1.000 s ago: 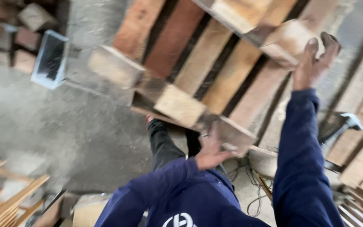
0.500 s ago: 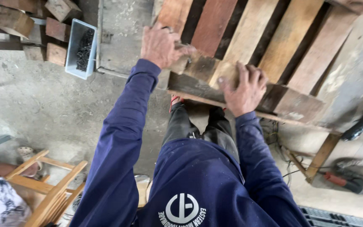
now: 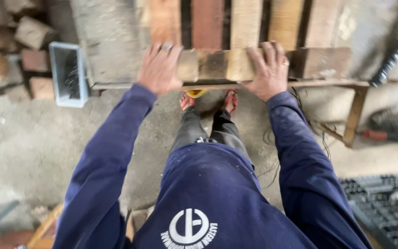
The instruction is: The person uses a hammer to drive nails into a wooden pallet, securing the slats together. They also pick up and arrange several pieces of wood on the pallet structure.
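**Wooden pallet gripped at its near edge**

Wood is what I have under both palms: the pallet (image 3: 236, 27) lies flat ahead of me, its slats running away from me and its near edge, with its row of blocks, resting on a metal frame (image 3: 355, 108). My left hand (image 3: 158, 69) is spread over the edge at the left, fingers curled onto the end block; my right hand (image 3: 269, 69) clamps the edge in the same way further right. Both are grasping the pallet, neither one released. As I judge it, the pallet is already seated on the frame and what is left is only to settle or shift it, though I cannot tell whether its far end bears on anything, since that end is out of view.

Below the edge my feet in red sandals (image 3: 229, 99) stand on the concrete floor (image 3: 38, 143). To the left a pale rectangular tray (image 3: 68, 74) leans by stacked wood blocks (image 3: 28, 34). At lower right sits a dark plastic crate (image 3: 388, 207).
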